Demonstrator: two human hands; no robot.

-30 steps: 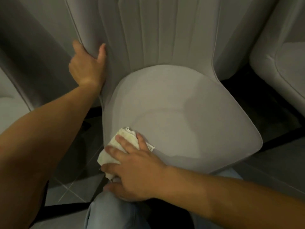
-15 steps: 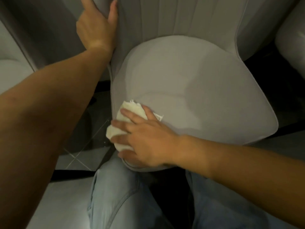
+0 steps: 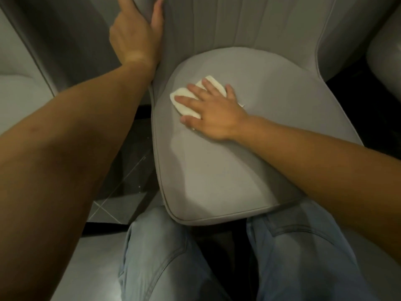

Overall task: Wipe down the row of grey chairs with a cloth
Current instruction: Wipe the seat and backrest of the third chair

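Observation:
A grey padded chair [image 3: 227, 170] fills the middle of the head view, its ribbed backrest at the top. A folded white cloth [image 3: 184, 101] lies on the back left part of the seat. My right hand [image 3: 212, 111] lies flat on it, fingers straight and spread, pressing it onto the seat. My left hand [image 3: 134, 33] grips the left edge of the backrest, thumb on the front and fingers round the back.
Another grey chair [image 3: 19, 83] stands at the left and a third [image 3: 384, 46] at the far right. Dark tiled floor [image 3: 121, 183] shows between them. My legs in light blue jeans [image 3: 165, 257] stand against the seat's front edge.
My right hand has slid the cloth from the seat's front left edge up to the back left of the seat. My left hand keeps its hold on the backrest. My view has tipped downward.

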